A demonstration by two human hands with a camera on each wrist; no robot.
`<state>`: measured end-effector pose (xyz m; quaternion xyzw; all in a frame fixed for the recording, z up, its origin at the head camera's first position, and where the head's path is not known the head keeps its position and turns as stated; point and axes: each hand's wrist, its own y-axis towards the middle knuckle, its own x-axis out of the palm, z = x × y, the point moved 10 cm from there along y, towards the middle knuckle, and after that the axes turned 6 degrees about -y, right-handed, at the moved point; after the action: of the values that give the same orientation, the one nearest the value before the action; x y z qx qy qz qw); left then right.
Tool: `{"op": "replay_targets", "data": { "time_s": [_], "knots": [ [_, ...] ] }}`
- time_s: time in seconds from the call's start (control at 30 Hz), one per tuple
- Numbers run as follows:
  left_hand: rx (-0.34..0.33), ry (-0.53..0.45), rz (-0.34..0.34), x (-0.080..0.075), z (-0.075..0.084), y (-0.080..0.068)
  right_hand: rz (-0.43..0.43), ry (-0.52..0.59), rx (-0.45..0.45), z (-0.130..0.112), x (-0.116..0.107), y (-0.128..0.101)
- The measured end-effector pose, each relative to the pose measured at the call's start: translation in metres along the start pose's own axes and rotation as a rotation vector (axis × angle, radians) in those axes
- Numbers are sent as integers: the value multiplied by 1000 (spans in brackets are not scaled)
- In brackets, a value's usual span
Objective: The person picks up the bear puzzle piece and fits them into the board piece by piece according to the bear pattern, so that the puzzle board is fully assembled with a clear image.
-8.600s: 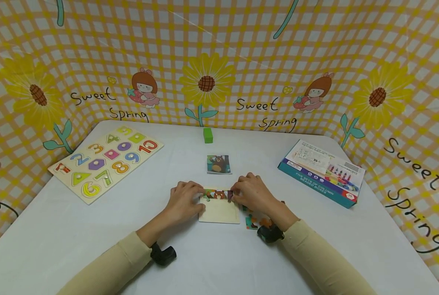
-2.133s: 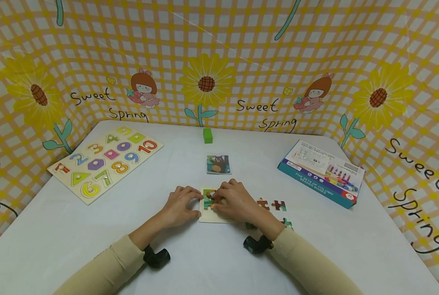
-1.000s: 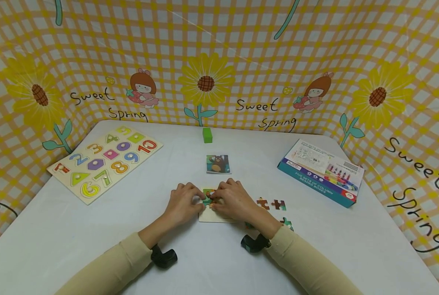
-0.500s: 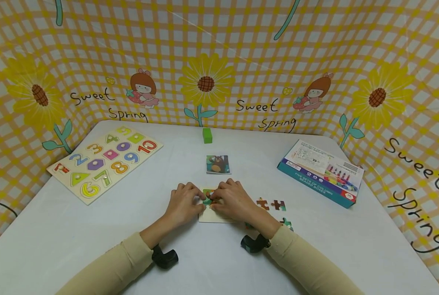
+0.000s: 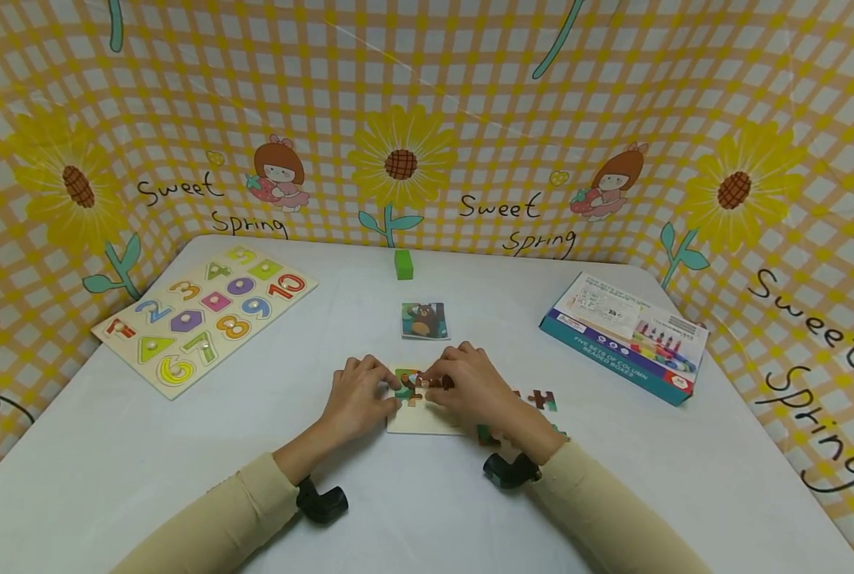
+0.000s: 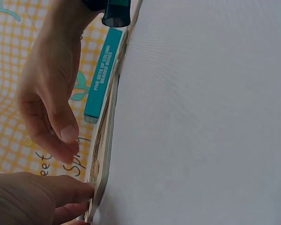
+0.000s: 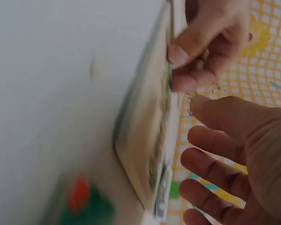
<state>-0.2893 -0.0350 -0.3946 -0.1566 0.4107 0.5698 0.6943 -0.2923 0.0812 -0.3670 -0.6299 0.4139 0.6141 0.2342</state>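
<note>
- Drew the right hand [image 5: 473,391] slightly rightward over the puzzle board [image 5: 427,423] since the previous frame — baring more of the fitted pieces [image 5: 404,391].
- Holding the right hand's fingers spread above the board, with nothing visible between them; gripping the board's left edge with the left hand [image 5: 358,395].
- Lying flat on the worktop [image 5: 412,518]: puzzle board, between both hands; just beyond it, a bear card [image 5: 424,320].
- Probably building the second row from the left, judging by the bare near part.
- Next, seems to call for picking a matching loose piece [image 5: 541,399] from near the board's right side — and steadying the board while pressing it in.
</note>
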Motion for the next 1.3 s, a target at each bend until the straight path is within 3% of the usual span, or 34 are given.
{"op": "replay_targets", "data": {
  "time_s": [0.3,0.6,0.77,0.97,1.3],
  "knots": [
    [0,-15,7,0,0,-1,-38,84,133,44,-16,-27],
    [1,-16,9,0,0,0,-50,74,185,85,-21,-57],
    [-1,-14,9,0,0,0,-68,56,166,95,-17,-69],
    [-3,-10,6,1,0,0,-105,96,216,107,-14,-80],
    [-1,-5,3,0,-1,0,-126,113,233,111,-13,-86]
  ]
}}
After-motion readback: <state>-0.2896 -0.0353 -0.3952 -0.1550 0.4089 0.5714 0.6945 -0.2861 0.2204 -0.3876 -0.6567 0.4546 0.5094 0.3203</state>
